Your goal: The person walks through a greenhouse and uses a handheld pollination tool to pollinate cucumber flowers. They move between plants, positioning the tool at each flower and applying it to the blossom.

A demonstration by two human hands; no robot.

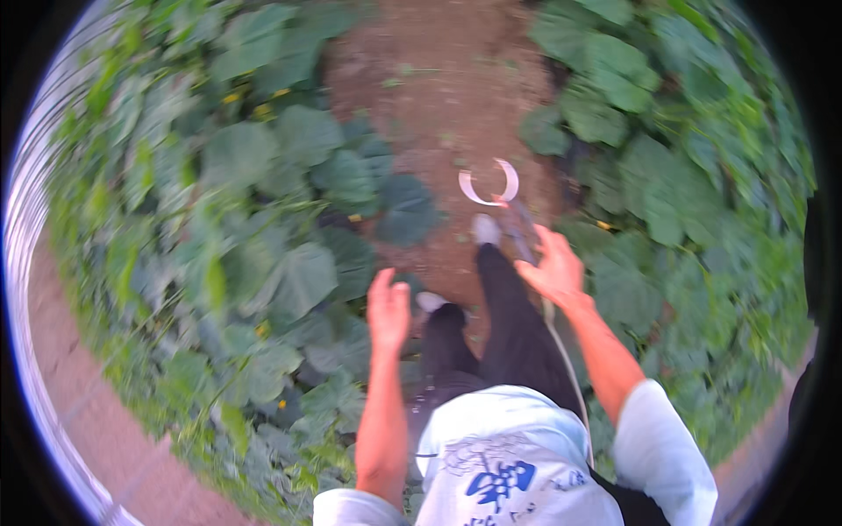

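My right hand [556,266] is around the grey shaft of a wand-like tool [518,227], its thumb lying across the near end. A pale C-shaped head [490,191], blurred, tips the tool over the soil path, with its gap towards the far side. From beneath that hand a thin pale hose or cord [566,355] runs back along my right leg to my waist. My left hand [389,309] hangs beside the left-hand plants with nothing in it, fingers loosely bent and thumb apart. Broad green leaves [306,279] of a vine crop, perhaps cucumber, grow close to it.
A brown soil path [447,105] runs ahead between two leafy rows; the right row's leaves [612,72] lean over it. Small yellow flowers [263,112] dot the foliage. My feet, in light footwear [487,230], stand on the path. Ribbed pale sheeting [46,144] curves along the left rim.
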